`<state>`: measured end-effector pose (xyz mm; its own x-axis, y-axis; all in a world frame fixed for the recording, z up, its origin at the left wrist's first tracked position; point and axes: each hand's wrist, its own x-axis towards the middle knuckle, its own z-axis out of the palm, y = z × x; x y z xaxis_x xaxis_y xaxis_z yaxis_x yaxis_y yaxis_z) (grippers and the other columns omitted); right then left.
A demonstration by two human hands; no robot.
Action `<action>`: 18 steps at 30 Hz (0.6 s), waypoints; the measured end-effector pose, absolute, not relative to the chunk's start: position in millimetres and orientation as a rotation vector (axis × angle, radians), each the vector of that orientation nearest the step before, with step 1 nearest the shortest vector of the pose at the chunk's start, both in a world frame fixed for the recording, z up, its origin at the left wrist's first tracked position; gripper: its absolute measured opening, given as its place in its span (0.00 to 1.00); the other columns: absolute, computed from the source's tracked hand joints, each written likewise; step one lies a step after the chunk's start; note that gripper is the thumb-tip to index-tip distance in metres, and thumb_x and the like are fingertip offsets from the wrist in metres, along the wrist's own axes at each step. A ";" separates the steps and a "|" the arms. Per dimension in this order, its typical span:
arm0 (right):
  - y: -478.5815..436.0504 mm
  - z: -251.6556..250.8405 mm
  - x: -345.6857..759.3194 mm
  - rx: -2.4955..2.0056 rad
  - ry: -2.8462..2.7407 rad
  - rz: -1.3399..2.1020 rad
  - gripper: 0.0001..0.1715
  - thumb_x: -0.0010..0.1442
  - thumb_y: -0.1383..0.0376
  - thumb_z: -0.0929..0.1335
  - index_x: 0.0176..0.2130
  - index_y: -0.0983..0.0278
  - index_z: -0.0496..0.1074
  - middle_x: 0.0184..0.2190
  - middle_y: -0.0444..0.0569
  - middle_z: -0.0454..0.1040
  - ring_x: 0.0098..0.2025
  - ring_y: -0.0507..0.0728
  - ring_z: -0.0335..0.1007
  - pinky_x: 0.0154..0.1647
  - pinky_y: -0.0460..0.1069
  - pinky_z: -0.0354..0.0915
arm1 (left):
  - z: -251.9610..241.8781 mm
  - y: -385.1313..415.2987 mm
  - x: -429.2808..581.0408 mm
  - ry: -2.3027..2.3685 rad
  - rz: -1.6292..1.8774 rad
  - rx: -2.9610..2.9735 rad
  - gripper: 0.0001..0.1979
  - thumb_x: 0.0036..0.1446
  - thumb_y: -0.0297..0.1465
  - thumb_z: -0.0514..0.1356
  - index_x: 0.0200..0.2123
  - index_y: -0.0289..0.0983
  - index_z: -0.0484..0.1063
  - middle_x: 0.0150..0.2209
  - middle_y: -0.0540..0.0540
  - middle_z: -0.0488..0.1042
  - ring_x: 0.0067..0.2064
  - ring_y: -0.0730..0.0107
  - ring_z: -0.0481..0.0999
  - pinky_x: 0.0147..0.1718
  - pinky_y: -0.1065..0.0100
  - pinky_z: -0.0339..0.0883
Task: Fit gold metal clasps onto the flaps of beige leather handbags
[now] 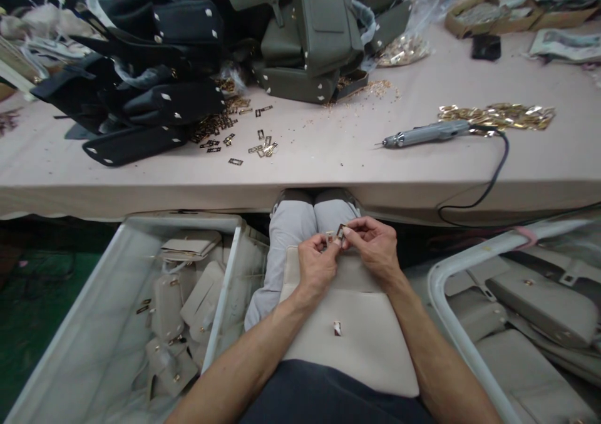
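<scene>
A beige handbag (347,342) lies across my lap, its flap spread toward my body, with a small metal clasp (337,328) on it. Beyond the flap, my left hand (318,262) pinches the bag's far edge beside a small opening. My right hand (373,245) holds a small dark rectangular metal frame (341,230) between thumb and fingers, right at the left fingertips. Both hands are closed and nearly touching. Whether the frame sits in the bag's opening is too small to tell.
On the table, an electric screwdriver (425,134) lies by gold plates (511,117); loose metal frames (265,147) are scattered near black bags (154,104) and olive bags (323,29). A left bin (220,311) and a right white-railed cart (436,292) hold beige bags.
</scene>
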<state>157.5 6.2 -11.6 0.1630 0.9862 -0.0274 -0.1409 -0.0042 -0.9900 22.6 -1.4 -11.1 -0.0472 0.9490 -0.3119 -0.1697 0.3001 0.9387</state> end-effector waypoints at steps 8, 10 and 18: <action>2.5 -13.3 155.6 -1.192 -1.027 1.076 0.19 0.57 0.53 0.77 0.38 0.65 0.76 0.30 0.49 0.77 0.26 0.55 0.76 0.27 0.48 0.76 | -9.9 -3.2 25.1 1.283 1.109 0.814 0.20 0.49 0.44 0.72 0.31 0.31 0.79 0.26 0.46 0.76 0.16 0.81 0.61 0.14 0.77 0.50; 2.9 -13.1 156.2 -1.188 -1.020 1.102 0.19 0.57 0.54 0.78 0.38 0.66 0.76 0.29 0.49 0.76 0.26 0.55 0.76 0.26 0.48 0.76 | -9.5 -2.7 25.6 1.274 1.124 0.805 0.21 0.51 0.46 0.71 0.29 0.31 0.78 0.24 0.46 0.75 0.14 0.82 0.58 0.12 0.76 0.47; 5.8 -11.1 156.7 -1.205 -0.945 1.146 0.21 0.54 0.54 0.79 0.37 0.67 0.75 0.26 0.48 0.76 0.23 0.54 0.75 0.25 0.47 0.75 | -15.7 -2.7 24.0 1.217 1.105 0.801 0.13 0.50 0.36 0.69 0.30 0.30 0.75 0.23 0.47 0.74 0.11 0.81 0.58 0.08 0.76 0.44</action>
